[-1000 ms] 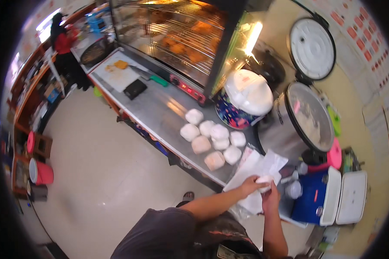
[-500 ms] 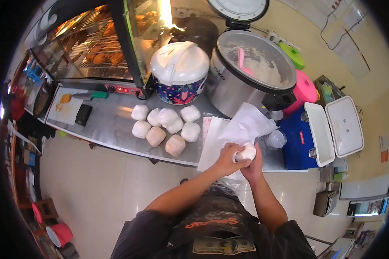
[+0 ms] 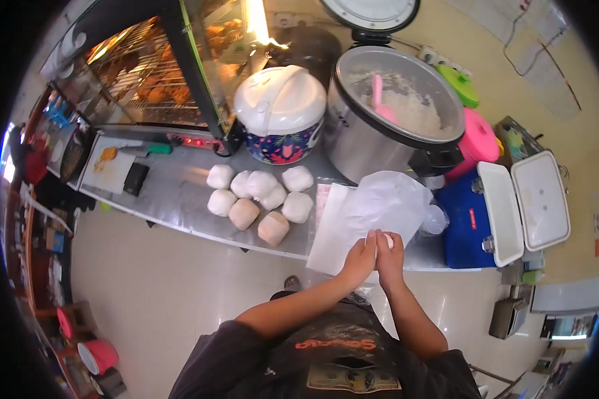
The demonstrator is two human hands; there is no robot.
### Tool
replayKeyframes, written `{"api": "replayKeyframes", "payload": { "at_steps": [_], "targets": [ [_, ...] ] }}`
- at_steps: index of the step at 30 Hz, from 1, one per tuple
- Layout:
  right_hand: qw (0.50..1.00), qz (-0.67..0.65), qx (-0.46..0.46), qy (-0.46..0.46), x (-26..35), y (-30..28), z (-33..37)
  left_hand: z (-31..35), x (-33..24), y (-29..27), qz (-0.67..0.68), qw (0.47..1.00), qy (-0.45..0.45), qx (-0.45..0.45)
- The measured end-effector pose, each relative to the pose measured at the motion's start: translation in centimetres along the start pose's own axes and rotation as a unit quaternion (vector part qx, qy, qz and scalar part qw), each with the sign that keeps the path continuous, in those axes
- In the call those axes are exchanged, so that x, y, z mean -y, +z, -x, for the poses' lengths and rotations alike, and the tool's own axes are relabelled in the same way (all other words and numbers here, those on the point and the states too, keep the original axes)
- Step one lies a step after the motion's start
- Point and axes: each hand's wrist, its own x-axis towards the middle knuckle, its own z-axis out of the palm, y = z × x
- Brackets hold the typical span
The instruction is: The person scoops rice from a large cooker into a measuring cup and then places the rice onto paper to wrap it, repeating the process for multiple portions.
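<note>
My left hand [image 3: 359,261] and my right hand [image 3: 390,263] are pressed together around a small white paper-wrapped parcel [image 3: 389,241]. Only a bit of its white surface shows between the fingers; what is inside it is hidden. Just beyond my hands a thin white paper sheet [image 3: 389,199] lies over a stack of white paper [image 3: 328,234] on the steel counter. Several similar wrapped parcels [image 3: 297,207] sit in a cluster to the left, two of them tinted orange-brown. Behind the paper stands a large open rice cooker [image 3: 366,149] holding white rice [image 3: 416,113] and a pink rice paddle [image 3: 378,93].
A closed flower-patterned rice cooker [image 3: 279,110] stands beside a lit display cabinet [image 3: 209,73] of fried food. A cutting board [image 3: 103,176] with a green-handled knife [image 3: 150,148] lies at far left. To the right are clear plastic cups [image 3: 434,221] and an open blue cooler box [image 3: 462,223].
Both hands have closed more tightly over the parcel, hiding most of it, and sit slightly lower. The loose sheet, raised and folded before, now lies flatter over the stack. The view has shifted slightly.
</note>
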Motion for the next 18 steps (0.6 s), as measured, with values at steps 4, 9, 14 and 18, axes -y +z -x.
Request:
{"api": "replayKeyframes", "payload": {
  "at_steps": [4, 9, 14, 18],
  "targets": [
    [0.989, 0.053, 0.121, -0.074, 2.4, 2.7, 0.8, 0.5, -1.8, -3.9, -0.119, 0.981, 0.01, -0.15],
    [0.958, 0.159, 0.119, -0.206, 3.0, 3.1, -2.1, -0.2, 0.7, -14.4, -0.048, 0.959, 0.103, -0.261],
    [0.856, 0.45, -0.01, -0.253, -3.0, 1.0, -7.0, 1.8, -7.3, -28.3, -0.134, 0.799, 0.159, -0.565],
    [0.819, 0.526, 0.106, -0.202, -3.9, 1.2, -4.9, 0.2, -7.6, -38.8, -0.187, 0.697, 0.092, -0.686]
  ]
}}
